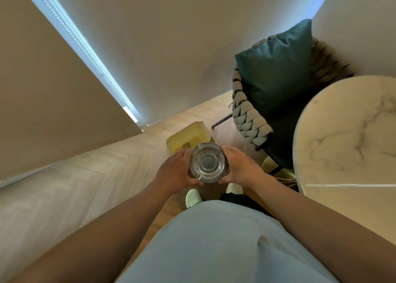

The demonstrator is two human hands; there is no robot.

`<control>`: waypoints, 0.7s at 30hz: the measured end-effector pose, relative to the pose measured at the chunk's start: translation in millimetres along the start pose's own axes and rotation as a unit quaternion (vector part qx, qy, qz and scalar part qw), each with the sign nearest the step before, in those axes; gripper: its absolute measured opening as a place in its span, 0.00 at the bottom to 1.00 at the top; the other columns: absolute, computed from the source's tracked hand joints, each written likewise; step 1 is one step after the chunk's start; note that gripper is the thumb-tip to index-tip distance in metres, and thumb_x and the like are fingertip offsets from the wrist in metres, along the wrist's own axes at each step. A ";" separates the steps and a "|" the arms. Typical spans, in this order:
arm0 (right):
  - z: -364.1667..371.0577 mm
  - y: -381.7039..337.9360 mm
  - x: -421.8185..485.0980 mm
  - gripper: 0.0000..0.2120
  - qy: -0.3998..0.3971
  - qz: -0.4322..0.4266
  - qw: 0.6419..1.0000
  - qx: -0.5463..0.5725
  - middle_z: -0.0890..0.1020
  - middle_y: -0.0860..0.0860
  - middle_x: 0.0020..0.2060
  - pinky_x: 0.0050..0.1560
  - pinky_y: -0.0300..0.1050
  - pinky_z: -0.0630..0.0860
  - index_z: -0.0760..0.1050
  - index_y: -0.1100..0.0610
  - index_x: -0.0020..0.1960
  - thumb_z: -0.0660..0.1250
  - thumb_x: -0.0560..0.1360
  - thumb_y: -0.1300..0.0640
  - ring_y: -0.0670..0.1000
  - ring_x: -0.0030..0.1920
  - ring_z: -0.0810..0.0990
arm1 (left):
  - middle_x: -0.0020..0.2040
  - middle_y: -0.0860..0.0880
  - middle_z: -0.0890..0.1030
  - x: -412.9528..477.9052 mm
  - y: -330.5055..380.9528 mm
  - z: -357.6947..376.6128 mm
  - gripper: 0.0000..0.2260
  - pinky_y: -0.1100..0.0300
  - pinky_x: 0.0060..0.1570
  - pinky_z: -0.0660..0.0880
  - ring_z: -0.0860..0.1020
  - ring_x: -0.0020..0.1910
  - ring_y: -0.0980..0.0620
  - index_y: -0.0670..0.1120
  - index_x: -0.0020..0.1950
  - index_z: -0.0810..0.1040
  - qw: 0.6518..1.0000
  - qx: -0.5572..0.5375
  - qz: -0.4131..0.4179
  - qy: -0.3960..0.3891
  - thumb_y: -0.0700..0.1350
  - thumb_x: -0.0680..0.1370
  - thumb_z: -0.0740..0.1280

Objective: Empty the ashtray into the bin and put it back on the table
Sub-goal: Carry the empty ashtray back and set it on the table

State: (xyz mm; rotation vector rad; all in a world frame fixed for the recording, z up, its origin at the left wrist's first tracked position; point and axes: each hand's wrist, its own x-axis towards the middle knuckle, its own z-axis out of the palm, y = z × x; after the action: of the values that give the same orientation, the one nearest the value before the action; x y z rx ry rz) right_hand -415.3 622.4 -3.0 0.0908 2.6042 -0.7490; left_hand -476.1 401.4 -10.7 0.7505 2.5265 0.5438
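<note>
- The ashtray (207,162), a round metal dish with a clear glass insert, is held upright and level between both hands, in the air just on the near side of the bin (186,138).
- The left hand (175,171) presses against the ashtray's left rim; its fingers curl around the far side and the thumb wraps the near edge.
- The right hand (239,167) mirrors this on the right rim, fingers closed against the metal wall.
- The bowl looks clear, with no ash or butts visible in it; debris lies on the floor of the bin. Judged from this, emptying appears done and the return to the table (351,145) remains.
- Risk: the grip is a side squeeze on a smooth metal rim. A relaxed hand lets the ashtray slip and fall toward the bin or the wooden floor (102,175).
- Risk: whether the glass insert is fixed in the metal shell cannot be told. Tilting may let it slide out and break.
- Risk: the table lies to the right of the bin, with the chair (252,119) between them. A low swing may strike the chair arm or the table edge.
- Risk: a hard set-down may chip the marble-patterned top or the glass.
</note>
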 end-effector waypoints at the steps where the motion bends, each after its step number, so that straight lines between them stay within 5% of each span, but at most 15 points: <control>1: 2.5 4.1 -6.8 0.44 0.009 0.009 1.000 0.006 0.75 0.49 0.62 0.62 0.54 0.75 0.61 0.47 0.67 0.82 0.59 0.47 0.52 0.63 0.74 | 0.63 0.53 0.75 1.8 3.5 1.4 0.43 0.55 0.57 0.75 0.74 0.60 0.51 0.51 0.68 0.65 1.000 0.004 0.010 -0.012 0.67 0.59 0.77; 14: 20.9 75.2 -122.0 0.58 0.106 0.176 0.976 0.070 0.64 0.51 0.75 0.72 0.51 0.64 0.46 0.53 0.79 0.80 0.62 0.44 0.54 0.75 0.62 | 0.59 0.58 0.74 29.7 106.2 35.3 0.39 0.60 0.53 0.71 0.72 0.55 0.57 0.57 0.67 0.65 0.975 0.041 0.180 -0.122 0.65 0.60 0.76; 21: 32.8 115.1 -229.5 0.55 0.160 0.241 0.950 0.119 0.70 0.54 0.71 0.68 0.51 0.70 0.52 0.54 0.77 0.81 0.60 0.43 0.55 0.69 0.70 | 0.62 0.58 0.74 11.1 193.9 87.9 0.39 0.59 0.58 0.71 0.72 0.58 0.57 0.59 0.68 0.64 0.949 0.062 0.257 -0.174 0.63 0.62 0.75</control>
State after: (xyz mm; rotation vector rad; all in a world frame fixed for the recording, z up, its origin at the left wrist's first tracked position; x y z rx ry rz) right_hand -174.3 715.8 11.4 0.9549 2.5980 -0.9125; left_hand -359.7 579.1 7.1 1.4336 2.0437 0.3722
